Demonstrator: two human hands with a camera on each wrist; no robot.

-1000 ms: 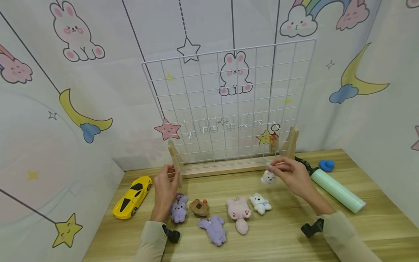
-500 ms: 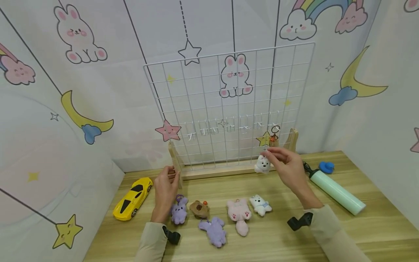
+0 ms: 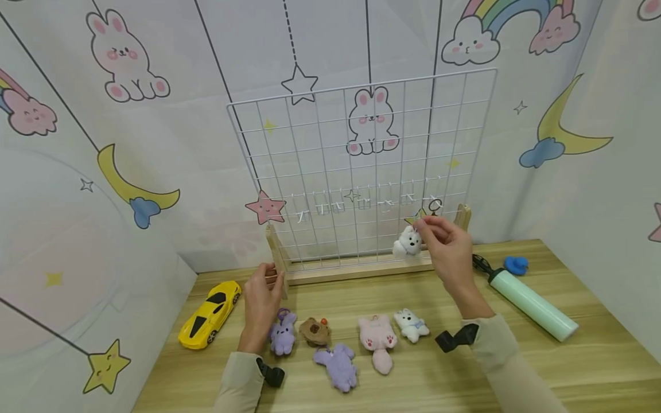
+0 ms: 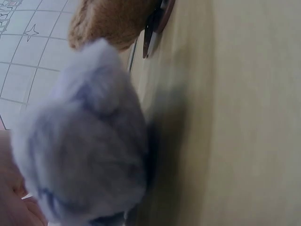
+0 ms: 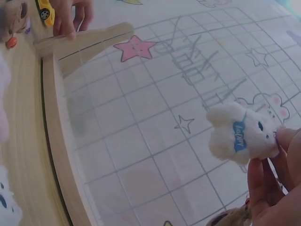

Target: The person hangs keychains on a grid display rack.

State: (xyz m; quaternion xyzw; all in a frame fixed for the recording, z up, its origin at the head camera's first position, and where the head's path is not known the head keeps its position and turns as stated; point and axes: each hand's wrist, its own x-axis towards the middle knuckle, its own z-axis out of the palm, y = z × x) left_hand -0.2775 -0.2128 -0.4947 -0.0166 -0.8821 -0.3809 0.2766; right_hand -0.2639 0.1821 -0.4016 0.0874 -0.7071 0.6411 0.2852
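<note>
I have the white plush (image 3: 407,244) pinched at its top by my right hand (image 3: 450,252), held up in front of the grid (image 3: 361,87); whether the two touch I cannot tell. My left hand (image 3: 262,295) grips the left end of the stand (image 3: 351,274). Nearer my head camera, on the table (image 3: 423,378), lie two purple plushes (image 3: 338,368), a brown plush (image 3: 312,331), a pink plush (image 3: 377,335) and a second white plush (image 3: 410,325). A car (image 3: 210,314) rests at left, a green tube (image 3: 534,305) and blue toy (image 3: 516,265) at right

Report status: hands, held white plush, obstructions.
Right hand pinching white plush near wire grid. Left hand holding wooden support. Possible obstruction: hanging brown plush, mostly hidden behind right hand.
</note>
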